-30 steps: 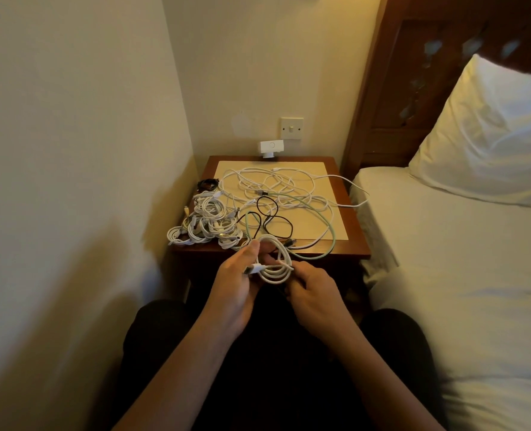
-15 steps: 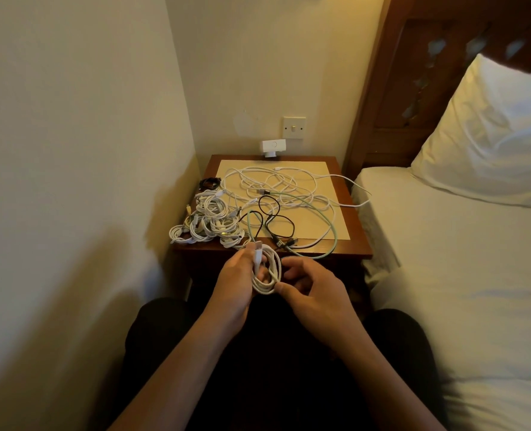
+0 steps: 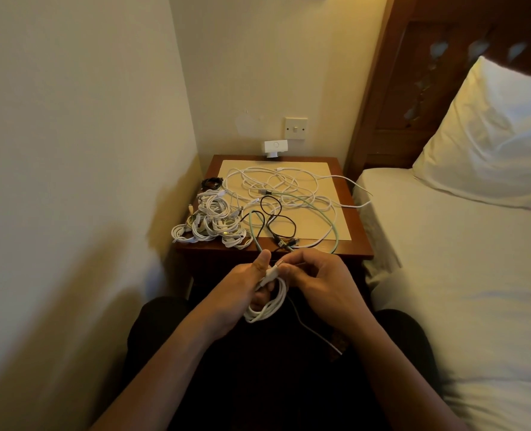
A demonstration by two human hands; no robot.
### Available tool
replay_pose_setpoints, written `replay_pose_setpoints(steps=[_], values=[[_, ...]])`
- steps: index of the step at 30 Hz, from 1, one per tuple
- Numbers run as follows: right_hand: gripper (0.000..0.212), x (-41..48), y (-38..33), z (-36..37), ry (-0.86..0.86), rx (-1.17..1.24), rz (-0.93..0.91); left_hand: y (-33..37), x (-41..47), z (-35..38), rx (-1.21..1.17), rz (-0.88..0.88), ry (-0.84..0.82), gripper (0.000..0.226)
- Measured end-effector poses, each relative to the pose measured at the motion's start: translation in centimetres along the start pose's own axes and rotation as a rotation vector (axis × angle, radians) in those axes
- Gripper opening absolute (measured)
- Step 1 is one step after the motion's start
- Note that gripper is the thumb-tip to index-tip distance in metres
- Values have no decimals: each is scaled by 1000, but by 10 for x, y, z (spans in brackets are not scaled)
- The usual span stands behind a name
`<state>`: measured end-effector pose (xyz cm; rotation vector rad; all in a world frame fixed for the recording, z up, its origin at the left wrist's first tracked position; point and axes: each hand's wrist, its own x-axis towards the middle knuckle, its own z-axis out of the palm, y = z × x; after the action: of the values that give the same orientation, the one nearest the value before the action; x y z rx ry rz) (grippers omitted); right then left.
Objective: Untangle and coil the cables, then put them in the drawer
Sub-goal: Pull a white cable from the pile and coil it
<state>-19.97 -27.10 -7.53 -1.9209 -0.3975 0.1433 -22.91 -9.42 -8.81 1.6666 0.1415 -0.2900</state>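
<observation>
A white cable coil (image 3: pixel 268 306) hangs in front of the nightstand, held over my lap. My left hand (image 3: pixel 242 287) grips the coil with the thumb up. My right hand (image 3: pixel 323 284) pinches the cable's plug end beside the left thumb, and a loose tail (image 3: pixel 317 334) trails down over my dark trousers. On the wooden nightstand (image 3: pixel 355 241) lies a tangle of white, green and black cables (image 3: pixel 286 200). A heap of several coiled white cables (image 3: pixel 209 225) sits at its left edge. No drawer shows.
A wall runs close along the left. The bed (image 3: pixel 463 275) with a white pillow (image 3: pixel 491 135) adjoins the nightstand on the right. A small white device (image 3: pixel 275 147) and a wall switch (image 3: pixel 295 128) sit behind the nightstand. One white cable (image 3: pixel 359 194) droops onto the bed.
The coil has turned from lying across my hands to hanging lower under my left hand. My right hand moved up to the plug end near the left thumb.
</observation>
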Motion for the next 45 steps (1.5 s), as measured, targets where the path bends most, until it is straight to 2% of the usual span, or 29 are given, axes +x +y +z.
replay_pose_setpoints(steps=[3,8,12,15,17,21,24,26,32,36,39,43,45], values=[[5,2,1,0,-44,30,59,-2,-1,-3,-21,-17,4,68],[39,-3,4,7,-186,97,200,-10,3,-2,-98,-26,84,63],[25,-5,7,9,-122,83,178,-14,4,-3,-157,-21,38,58],[20,-2,9,2,-130,96,201,-17,0,-13,-166,-43,-76,36],[20,-1,11,-1,-162,92,201,-18,-1,-19,-62,-25,-107,28],[20,4,12,-3,-182,73,191,-16,-3,-17,464,147,-2,24],[21,7,13,-3,-186,18,177,-15,-4,-11,637,235,31,14],[21,8,16,-3,-189,4,171,-19,-3,-6,707,271,63,17],[22,5,20,-4,-164,31,156,-22,-6,1,514,259,88,19],[22,3,21,-2,-167,28,168,-24,-6,1,441,231,93,13],[23,0,21,-2,-161,18,166,-26,-6,0,410,199,91,18],[45,-4,24,1,-61,-65,79,-26,-8,0,283,150,59,12],[48,-5,23,2,-41,-94,-24,-26,-8,-1,286,137,51,15]])
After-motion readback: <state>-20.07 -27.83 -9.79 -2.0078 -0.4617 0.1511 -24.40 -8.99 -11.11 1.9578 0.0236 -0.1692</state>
